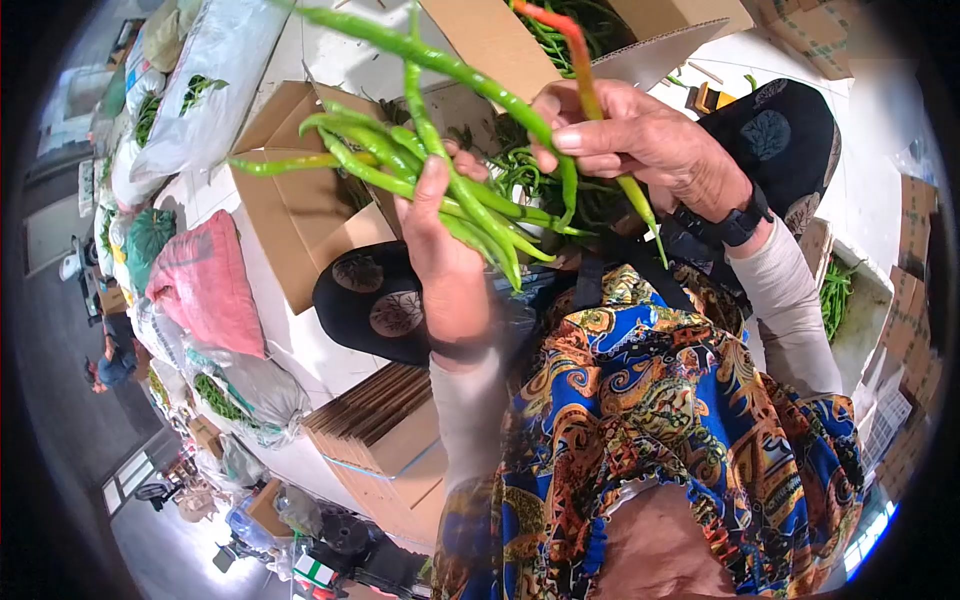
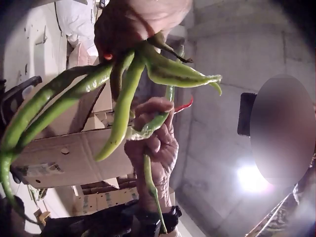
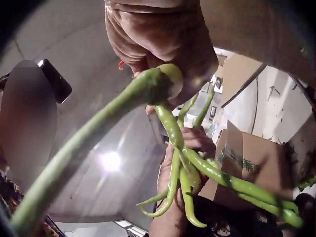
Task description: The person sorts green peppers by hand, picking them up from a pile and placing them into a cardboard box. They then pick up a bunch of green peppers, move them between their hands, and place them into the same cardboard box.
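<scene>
In the head view my left hand [image 1: 445, 245] grips a bunch of long green chili peppers [image 1: 370, 165], with the thumb over them and their ends sticking out both sides. One pepper in the bunch is yellowish. My right hand [image 1: 670, 145], beside it, pinches a chili pepper [image 1: 582, 70] that runs from red at one end to green at the other. A long green chili pepper [image 1: 450, 65] also passes under the right thumb. Close up in the left wrist view, the bunched green peppers [image 2: 126, 103] hang from the left hand [image 2: 138, 24].
An open cardboard box [image 1: 300, 235] stands ahead of the left knee; another box [image 1: 490, 40] with green peppers is farther ahead. More peppers [image 1: 520, 170] lie beyond the hands. Flattened cardboard [image 1: 400, 450] and a red sack [image 1: 205, 285] are at left, a white crate [image 1: 870, 320] at right.
</scene>
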The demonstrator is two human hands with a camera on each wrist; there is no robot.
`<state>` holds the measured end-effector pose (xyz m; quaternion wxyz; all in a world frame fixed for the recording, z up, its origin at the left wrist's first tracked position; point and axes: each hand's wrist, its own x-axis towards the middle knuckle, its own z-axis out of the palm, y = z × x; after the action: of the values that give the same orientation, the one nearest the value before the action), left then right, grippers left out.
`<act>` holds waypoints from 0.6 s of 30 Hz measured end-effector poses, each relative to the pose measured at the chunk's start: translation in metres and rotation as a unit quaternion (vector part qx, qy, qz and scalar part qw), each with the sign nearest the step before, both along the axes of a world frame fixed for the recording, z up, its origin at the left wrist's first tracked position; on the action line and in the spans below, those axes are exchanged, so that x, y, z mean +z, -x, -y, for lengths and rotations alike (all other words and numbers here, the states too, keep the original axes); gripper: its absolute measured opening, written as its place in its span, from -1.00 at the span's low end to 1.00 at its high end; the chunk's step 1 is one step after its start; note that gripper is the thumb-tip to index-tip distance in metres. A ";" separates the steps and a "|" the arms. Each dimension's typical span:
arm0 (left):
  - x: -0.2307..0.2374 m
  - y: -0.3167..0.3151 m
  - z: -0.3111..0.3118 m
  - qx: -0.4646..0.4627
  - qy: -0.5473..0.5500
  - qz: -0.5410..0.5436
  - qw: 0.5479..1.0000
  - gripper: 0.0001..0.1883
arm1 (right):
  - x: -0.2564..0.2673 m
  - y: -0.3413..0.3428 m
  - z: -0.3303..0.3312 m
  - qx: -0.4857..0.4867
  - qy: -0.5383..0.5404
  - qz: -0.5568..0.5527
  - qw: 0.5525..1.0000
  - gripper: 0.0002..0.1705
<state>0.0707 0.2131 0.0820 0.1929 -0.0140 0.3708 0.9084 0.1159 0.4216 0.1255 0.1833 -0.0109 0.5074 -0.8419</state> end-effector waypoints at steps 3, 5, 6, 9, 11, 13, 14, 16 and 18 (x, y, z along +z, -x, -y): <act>-0.010 0.009 0.010 0.021 -0.064 0.054 0.996 -0.64 | -0.003 -0.010 -0.015 -0.001 -0.054 0.001 0.999 -0.79; -0.011 0.011 0.016 -0.010 -0.095 0.066 0.993 -0.75 | -0.009 -0.016 -0.018 0.005 -0.099 0.001 0.995 -0.79; -0.003 0.009 0.013 -0.003 -0.132 0.063 0.989 -0.69 | -0.011 -0.020 -0.018 -0.012 -0.150 0.010 0.989 -0.78; 0.011 0.005 0.009 -0.021 -0.265 0.028 0.964 -0.58 | -0.037 -0.027 -0.014 -0.054 -0.253 0.006 0.966 -0.74; 0.008 0.008 0.012 -0.029 -0.287 0.027 0.957 -0.48 | -0.054 -0.031 -0.007 -0.147 -0.340 -0.087 0.925 -0.70; 0.006 0.009 0.014 -0.042 -0.291 0.020 0.956 -0.48 | -0.038 -0.033 0.006 -0.180 -0.308 -0.046 0.933 -0.69; 0.007 0.008 0.012 -0.036 -0.281 0.015 0.959 -0.48 | -0.028 -0.032 0.007 -0.146 -0.292 -0.007 0.945 -0.70; 0.006 0.005 0.010 -0.030 -0.266 0.017 0.963 -0.49 | -0.012 -0.029 0.015 -0.124 -0.242 0.019 0.962 -0.73; 0.005 0.003 0.008 -0.024 -0.250 0.017 0.968 -0.49 | -0.004 -0.025 0.024 -0.108 -0.218 0.013 0.970 -0.73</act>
<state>0.0678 0.2053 0.0865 0.2177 0.0284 0.1287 0.9671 0.1406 0.3972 0.1217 0.0959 0.0951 0.6745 -0.7258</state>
